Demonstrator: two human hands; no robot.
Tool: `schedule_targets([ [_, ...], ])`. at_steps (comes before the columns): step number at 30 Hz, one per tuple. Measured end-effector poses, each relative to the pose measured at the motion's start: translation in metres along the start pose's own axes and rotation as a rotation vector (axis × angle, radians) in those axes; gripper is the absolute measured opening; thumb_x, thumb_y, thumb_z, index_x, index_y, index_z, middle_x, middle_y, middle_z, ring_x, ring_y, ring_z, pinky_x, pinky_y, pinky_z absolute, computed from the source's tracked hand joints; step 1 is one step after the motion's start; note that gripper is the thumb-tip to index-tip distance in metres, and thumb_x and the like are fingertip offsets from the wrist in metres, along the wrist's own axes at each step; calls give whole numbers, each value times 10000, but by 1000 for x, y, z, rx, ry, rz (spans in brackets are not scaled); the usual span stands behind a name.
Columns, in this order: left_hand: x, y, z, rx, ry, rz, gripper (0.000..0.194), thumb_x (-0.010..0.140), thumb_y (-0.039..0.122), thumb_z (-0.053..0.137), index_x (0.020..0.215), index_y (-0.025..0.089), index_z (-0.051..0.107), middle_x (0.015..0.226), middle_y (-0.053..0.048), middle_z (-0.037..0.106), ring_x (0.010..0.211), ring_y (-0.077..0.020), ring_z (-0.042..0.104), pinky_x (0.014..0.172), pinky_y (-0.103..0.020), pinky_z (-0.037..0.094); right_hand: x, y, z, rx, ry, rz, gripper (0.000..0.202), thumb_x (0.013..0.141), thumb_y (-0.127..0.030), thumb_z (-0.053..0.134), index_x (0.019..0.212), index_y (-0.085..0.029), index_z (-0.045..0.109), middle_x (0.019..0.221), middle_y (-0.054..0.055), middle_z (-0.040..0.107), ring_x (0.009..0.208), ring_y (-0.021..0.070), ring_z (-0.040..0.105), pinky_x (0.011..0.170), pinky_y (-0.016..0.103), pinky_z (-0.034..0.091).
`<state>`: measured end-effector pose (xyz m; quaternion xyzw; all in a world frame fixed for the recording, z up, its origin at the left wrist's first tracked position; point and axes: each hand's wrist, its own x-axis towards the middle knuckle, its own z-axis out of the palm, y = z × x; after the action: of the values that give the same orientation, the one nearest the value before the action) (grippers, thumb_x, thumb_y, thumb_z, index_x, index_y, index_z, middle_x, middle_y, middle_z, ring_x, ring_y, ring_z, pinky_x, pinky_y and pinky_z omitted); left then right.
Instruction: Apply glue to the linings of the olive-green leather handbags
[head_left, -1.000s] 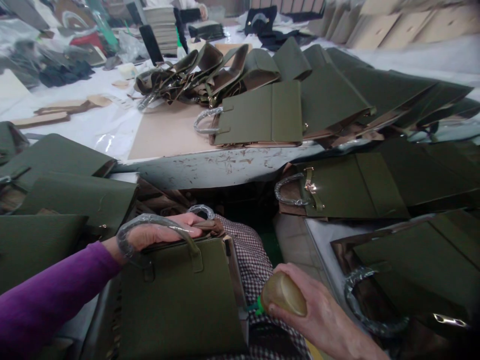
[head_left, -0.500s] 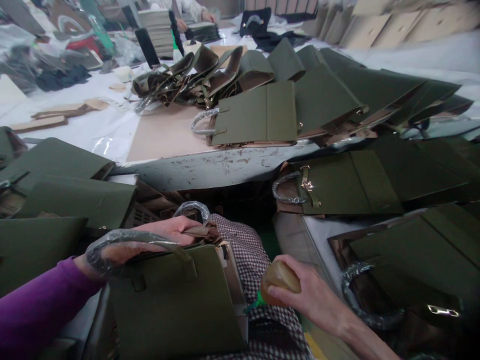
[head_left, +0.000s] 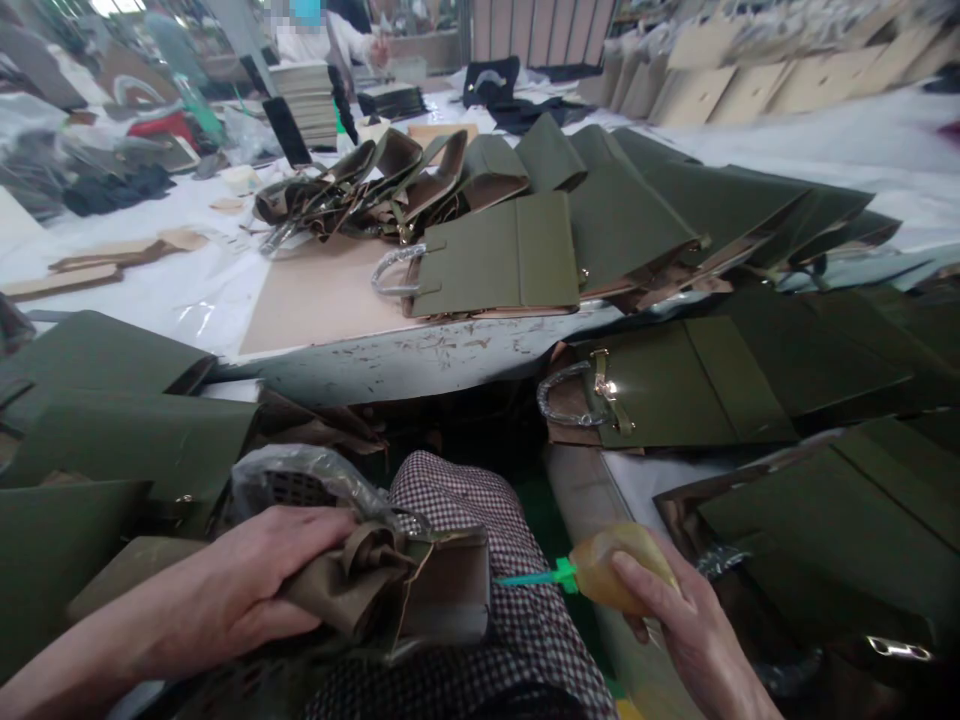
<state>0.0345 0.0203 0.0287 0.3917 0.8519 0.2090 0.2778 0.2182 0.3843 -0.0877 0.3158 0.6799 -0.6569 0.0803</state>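
An olive-green handbag (head_left: 451, 592) lies across the lap, its open edge turned to the right and its stiff inner panel showing. My left hand (head_left: 281, 570) is closed on the bunched brown lining (head_left: 352, 590) of this bag. Behind that hand rises a bag handle (head_left: 307, 468) wrapped in clear plastic. My right hand (head_left: 686, 610) grips a squeeze bottle (head_left: 630, 568) of amber liquid. The bottle lies on its side, its thin green nozzle (head_left: 532, 577) pointing left, with the tip close to the bag's edge. Whether the tip touches the bag, I cannot tell.
Beyond the lap, a white-covered table (head_left: 202, 320) carries a row of green handbags (head_left: 495, 255). More green bags are stacked at the left (head_left: 127, 430) and right (head_left: 675, 390). A checked cloth (head_left: 465, 480) covers the lap. Another person (head_left: 322, 45) stands at the far side.
The handbag has been tipped over, so its open edge shows instead of its broad green face. My left hand has shifted down onto the lining. The bottle has moved right and levelled out.
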Motion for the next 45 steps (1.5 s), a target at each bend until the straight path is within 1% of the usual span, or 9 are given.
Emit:
schedule_targets([
  [4, -5, -7, 25, -23, 42, 125, 506, 1029, 698, 425, 1038, 273, 698, 1019, -42, 806, 863, -240, 756, 759, -282, 600, 6, 1, 0, -143, 44, -63, 543, 873, -692, 701, 1149, -226, 669, 847, 27, 684, 635, 205, 579, 497, 310, 495],
  [6, -8, -11, 34, -37, 42, 131, 503, 1028, 705, 429, 1128, 292, 698, 1070, -36, 811, 912, -238, 767, 812, -276, 604, 15, 3, 3, -248, 74, -120, 571, 845, -660, 715, 1195, -216, 644, 939, 64, 733, 694, 249, 660, 536, 354, 562],
  [10, -15, -20, 42, -66, 13, 118, 488, 1026, 683, 454, 1330, 355, 649, 1241, -26, 787, 1059, -256, 756, 934, -289, 591, 34, 5, 15, -333, 119, -197, 550, 800, -613, 729, 1168, -216, 630, 1042, 104, 759, 923, 329, 734, 819, 473, 629],
  [13, -15, -19, 41, -83, 7, 143, 463, 1024, 668, 475, 1333, 368, 643, 1217, -7, 793, 1022, -242, 760, 923, -273, 588, 46, 4, 25, -364, 133, -247, 532, 786, -604, 734, 1151, -235, 618, 1091, 106, 757, 997, 347, 730, 942, 533, 599],
  [23, -21, -16, 48, -92, -90, 60, 491, 1014, 675, 495, 1384, 376, 613, 1303, -32, 758, 1131, -266, 737, 989, -313, 594, 63, -7, 33, -440, 58, -286, 492, 778, -554, 720, 1145, -241, 626, 1132, 112, 757, 1052, 371, 729, 998, 579, 565],
  [28, -16, -10, 46, -127, -110, 58, 531, 1015, 734, 420, 1216, 322, 688, 1193, -43, 782, 1019, -256, 742, 890, -295, 589, 53, -14, 29, -467, -61, -252, 423, 798, -541, 710, 1105, -254, 653, 973, 56, 774, 902, 335, 751, 842, 500, 609],
  [34, -10, -5, 41, -105, -80, 108, 438, 1024, 662, 494, 1222, 318, 680, 1178, -29, 775, 1013, -239, 737, 884, -275, 566, 40, -14, 25, -476, -162, -224, 372, 834, -508, 715, 1123, -280, 664, 957, 29, 783, 863, 298, 750, 795, 449, 601],
  [41, -4, 3, 37, -154, -173, 85, 533, 1029, 713, 407, 1074, 257, 680, 1064, -52, 790, 888, -233, 742, 789, -282, 555, 49, -2, 29, -482, -23, -272, 503, 827, -593, 709, 1164, -233, 611, 1145, 116, 730, 1045, 353, 704, 992, 563, 541],
  [45, 0, 7, 31, -90, -176, 73, 779, 982, 837, 247, 1078, 226, 721, 1142, -111, 803, 972, -277, 769, 834, -309, 577, 46, 3, 28, -482, -5, -300, 533, 808, -612, 734, 1168, -238, 617, 1164, 119, 732, 1066, 356, 704, 1011, 550, 541],
])
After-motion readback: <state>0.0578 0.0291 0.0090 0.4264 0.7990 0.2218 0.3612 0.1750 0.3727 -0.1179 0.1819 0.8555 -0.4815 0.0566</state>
